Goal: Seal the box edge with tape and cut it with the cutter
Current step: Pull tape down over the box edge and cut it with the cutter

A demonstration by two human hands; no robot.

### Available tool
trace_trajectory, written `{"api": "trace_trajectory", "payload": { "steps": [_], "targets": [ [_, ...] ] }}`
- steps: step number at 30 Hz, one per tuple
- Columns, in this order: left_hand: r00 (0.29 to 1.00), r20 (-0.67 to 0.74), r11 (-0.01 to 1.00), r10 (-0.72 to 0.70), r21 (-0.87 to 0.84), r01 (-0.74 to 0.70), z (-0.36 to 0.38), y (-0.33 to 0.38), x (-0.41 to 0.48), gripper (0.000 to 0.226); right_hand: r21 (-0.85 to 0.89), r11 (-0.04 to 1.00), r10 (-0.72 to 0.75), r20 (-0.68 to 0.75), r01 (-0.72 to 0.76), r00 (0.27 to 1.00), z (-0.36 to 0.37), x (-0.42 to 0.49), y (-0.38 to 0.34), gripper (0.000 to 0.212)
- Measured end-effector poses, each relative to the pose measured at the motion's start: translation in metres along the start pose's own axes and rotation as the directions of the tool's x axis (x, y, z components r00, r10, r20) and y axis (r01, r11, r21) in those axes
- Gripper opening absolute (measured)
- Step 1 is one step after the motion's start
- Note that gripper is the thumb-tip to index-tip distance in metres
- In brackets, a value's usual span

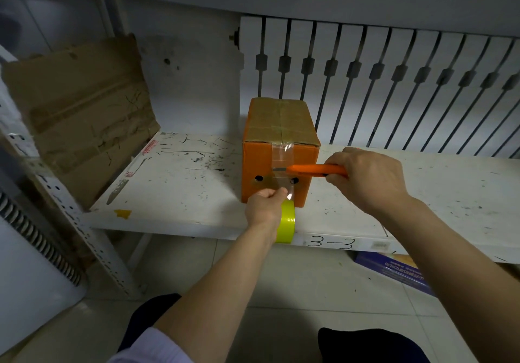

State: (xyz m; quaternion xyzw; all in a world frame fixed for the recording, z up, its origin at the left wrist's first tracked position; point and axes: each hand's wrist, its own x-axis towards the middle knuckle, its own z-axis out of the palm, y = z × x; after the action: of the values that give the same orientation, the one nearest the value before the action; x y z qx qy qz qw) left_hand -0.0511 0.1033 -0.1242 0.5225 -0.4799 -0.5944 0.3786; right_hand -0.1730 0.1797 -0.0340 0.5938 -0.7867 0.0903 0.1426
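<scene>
Cutting step: my left hand [264, 208] clutches the roll [287, 222], tape [282, 157] taut; my right hand [368, 178] grips the cutter [320, 170], fingers curled. Next: slice across.

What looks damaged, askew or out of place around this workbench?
The creased, battered brown cardboard sheet leans crookedly at the left. The white shelf board is scarred with black marks, and a scrap of yellow tape sticks near its front left corner. The orange cardboard box has two dark holes in its near face.
</scene>
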Motion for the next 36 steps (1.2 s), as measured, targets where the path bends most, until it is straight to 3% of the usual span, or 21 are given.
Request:
{"api": "trace_trajectory", "payload": {
  "steps": [12,26,30,36],
  "targets": [
    [0.994,-0.059,0.995,0.097,0.021,-0.096,0.000,-0.003,-0.001,0.032,-0.057,0.998,0.003,0.020,-0.002,1.000,-0.004,0.001,-0.006,0.025],
    [0.994,-0.070,0.996,0.085,0.030,-0.083,0.000,-0.006,0.004,0.030,-0.091,0.995,0.033,0.040,-0.029,0.999,0.005,0.000,0.005,0.023],
    [0.995,-0.074,0.997,0.071,0.035,-0.068,-0.002,-0.015,0.002,0.019,-0.065,0.997,0.049,0.073,-0.045,0.996,0.007,-0.004,0.007,0.023],
    [0.995,-0.093,0.999,0.043,0.031,-0.041,-0.012,-0.022,0.003,0.024,-0.038,0.986,0.166,0.199,-0.161,0.966,0.017,-0.011,0.018,0.022]
  ]
}}
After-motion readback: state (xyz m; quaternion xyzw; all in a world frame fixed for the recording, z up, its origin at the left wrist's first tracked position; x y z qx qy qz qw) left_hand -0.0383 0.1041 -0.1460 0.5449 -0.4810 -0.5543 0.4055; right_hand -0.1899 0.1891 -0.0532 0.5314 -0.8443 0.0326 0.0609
